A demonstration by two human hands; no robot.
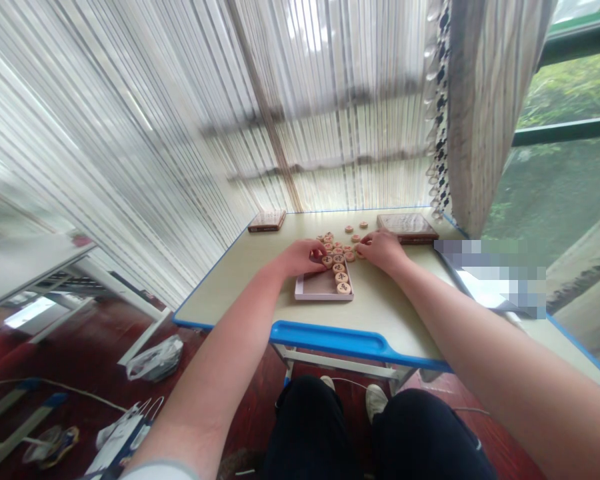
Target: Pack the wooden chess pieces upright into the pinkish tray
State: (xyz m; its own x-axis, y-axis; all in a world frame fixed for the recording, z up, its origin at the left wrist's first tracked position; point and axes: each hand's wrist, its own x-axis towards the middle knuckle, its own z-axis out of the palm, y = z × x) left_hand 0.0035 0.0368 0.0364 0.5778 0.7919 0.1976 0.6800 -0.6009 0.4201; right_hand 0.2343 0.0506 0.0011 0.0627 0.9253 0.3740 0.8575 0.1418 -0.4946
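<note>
Several round wooden chess pieces (341, 241) with dark characters lie on a pale desk (260, 280) with a blue rim. A shallow white box tray (316, 287) sits in front of them, with a column of pieces (341, 275) along its right side. My left hand (303, 257) rests at the tray's far edge, fingers curled and pinched on a piece (327, 261). My right hand (383, 249) lies just right of the loose pieces, fingers bent down onto a piece (360, 254) at their edge.
A dark wooden box (267, 221) lies at the desk's far left, a flat wooden board or lid (407, 227) at the far right. Striped curtains hang behind the desk. Another desk (25, 263), bags and cables are on the red floor at left.
</note>
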